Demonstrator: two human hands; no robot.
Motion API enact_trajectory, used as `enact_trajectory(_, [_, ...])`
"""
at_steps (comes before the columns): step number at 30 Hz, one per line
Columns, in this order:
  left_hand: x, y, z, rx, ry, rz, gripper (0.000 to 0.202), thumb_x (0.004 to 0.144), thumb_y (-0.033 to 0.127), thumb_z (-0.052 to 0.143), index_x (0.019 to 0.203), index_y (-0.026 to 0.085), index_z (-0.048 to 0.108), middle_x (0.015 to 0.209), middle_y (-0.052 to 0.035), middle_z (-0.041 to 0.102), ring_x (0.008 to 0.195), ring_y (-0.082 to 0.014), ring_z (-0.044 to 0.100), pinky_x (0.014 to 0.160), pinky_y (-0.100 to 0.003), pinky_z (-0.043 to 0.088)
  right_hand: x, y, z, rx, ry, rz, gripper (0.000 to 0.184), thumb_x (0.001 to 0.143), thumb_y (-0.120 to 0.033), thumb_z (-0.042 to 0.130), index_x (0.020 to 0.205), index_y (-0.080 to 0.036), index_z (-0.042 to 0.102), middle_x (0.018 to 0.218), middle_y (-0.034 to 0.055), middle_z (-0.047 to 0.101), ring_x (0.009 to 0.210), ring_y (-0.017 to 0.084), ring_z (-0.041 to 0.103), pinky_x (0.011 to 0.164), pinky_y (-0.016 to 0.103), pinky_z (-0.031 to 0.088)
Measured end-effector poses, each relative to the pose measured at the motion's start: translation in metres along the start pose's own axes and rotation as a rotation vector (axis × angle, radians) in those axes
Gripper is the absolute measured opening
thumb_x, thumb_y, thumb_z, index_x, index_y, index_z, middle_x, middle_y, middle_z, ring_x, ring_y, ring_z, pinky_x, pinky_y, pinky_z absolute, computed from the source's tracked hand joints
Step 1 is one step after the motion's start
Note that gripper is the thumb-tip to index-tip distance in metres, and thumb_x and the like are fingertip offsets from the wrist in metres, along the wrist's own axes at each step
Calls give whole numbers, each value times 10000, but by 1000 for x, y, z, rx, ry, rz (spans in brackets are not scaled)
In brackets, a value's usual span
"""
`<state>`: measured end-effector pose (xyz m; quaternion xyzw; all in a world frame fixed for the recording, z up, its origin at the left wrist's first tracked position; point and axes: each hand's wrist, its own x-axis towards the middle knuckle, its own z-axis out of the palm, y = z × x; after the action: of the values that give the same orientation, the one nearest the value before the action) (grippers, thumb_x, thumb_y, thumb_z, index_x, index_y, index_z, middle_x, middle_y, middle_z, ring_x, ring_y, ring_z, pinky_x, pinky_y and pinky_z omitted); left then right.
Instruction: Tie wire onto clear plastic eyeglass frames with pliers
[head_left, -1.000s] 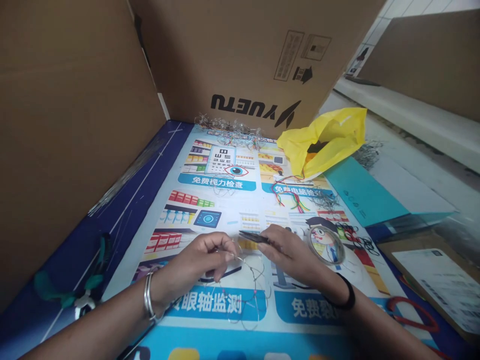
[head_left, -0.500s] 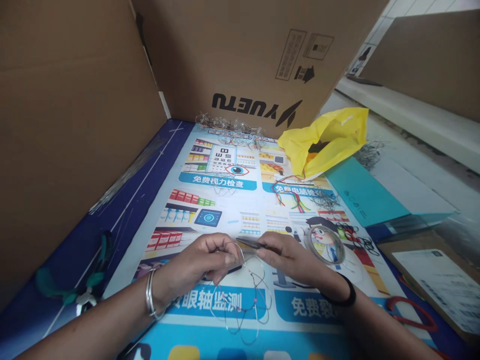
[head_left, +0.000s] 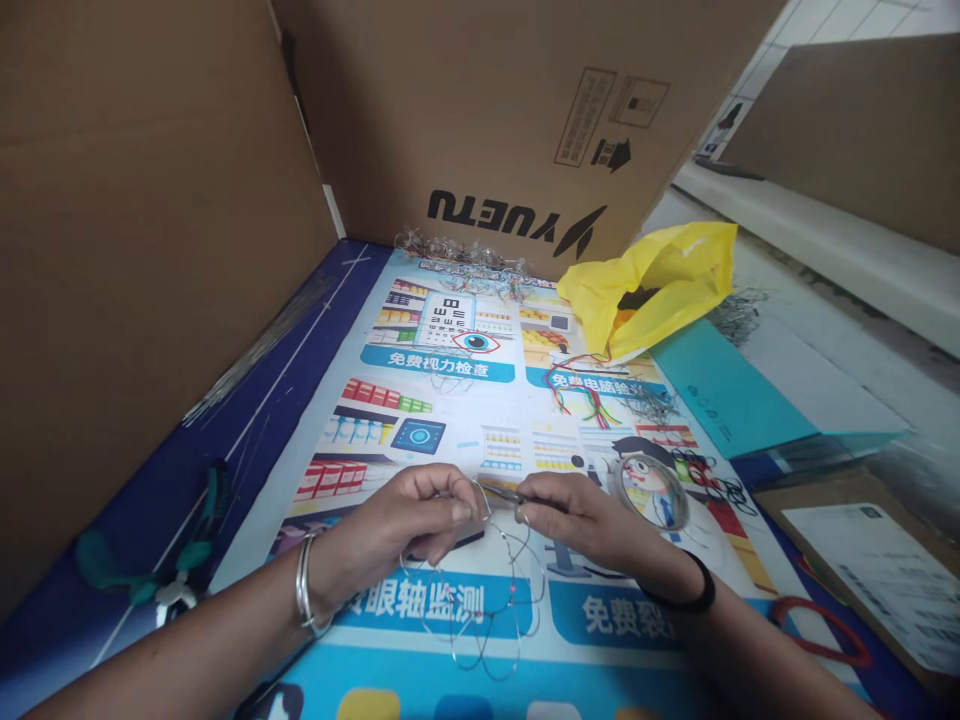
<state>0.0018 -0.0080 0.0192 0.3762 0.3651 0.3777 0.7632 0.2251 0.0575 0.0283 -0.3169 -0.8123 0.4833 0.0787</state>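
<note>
Between the thumb and fingers of my left hand (head_left: 435, 510) is the upper part of a thin looped wire piece (head_left: 484, 640) with a few small pink beads. Its rounded loops hang over the printed sheet below my hands. My right hand (head_left: 570, 515) is closed round small dark pliers (head_left: 501, 493); their handles are hidden in the palm. The narrow jaws point left, close to the wire at my left fingertips. Whether the jaws touch or grip the wire, I cannot tell.
Green-handled pliers (head_left: 176, 590) lie at left. A roll of clear tape (head_left: 651, 490) and black and red loops (head_left: 712, 475) are at right. Farther back are coloured cords (head_left: 596, 405), a yellow bag (head_left: 660, 280) and tangled wire pieces (head_left: 465, 255). Cardboard walls (head_left: 360, 120) stand behind and left.
The pliers' jaws have tilted slightly and shifted right, their tip now nearer the wire's upper loop. The hanging wire loops have swung a little. My left hand has barely moved.
</note>
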Motion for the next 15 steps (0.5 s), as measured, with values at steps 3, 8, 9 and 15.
enact_trajectory(3, [-1,0,-1,-9,-7,13,100,819,244,564,806,148,589,439,65,450,370,-39,265,393,-198,142,-1,1,0,10,34,16,324,887,-437,432,747,-163,533,668,-22,464,625,99,413,561,230,307])
enact_trajectory(8, [-3,3,-1,-32,-26,85,80,794,236,596,787,158,608,497,52,478,391,-41,325,408,-201,178,-1,2,-5,88,22,51,322,890,-457,419,781,-173,522,708,-19,460,655,106,418,574,232,319])
enact_trajectory(9, [-4,3,-1,-36,-42,100,81,790,238,601,791,158,617,502,53,472,391,-40,337,410,-201,183,-1,1,-5,89,9,46,323,889,-462,419,784,-173,518,716,-19,459,664,107,419,585,234,323])
enact_trajectory(15, [-5,3,-1,-76,-134,164,60,759,212,627,775,158,650,665,24,546,388,-18,417,425,-208,231,-3,-4,-3,62,-21,26,318,892,-462,411,852,-170,530,784,1,494,735,129,447,653,253,348])
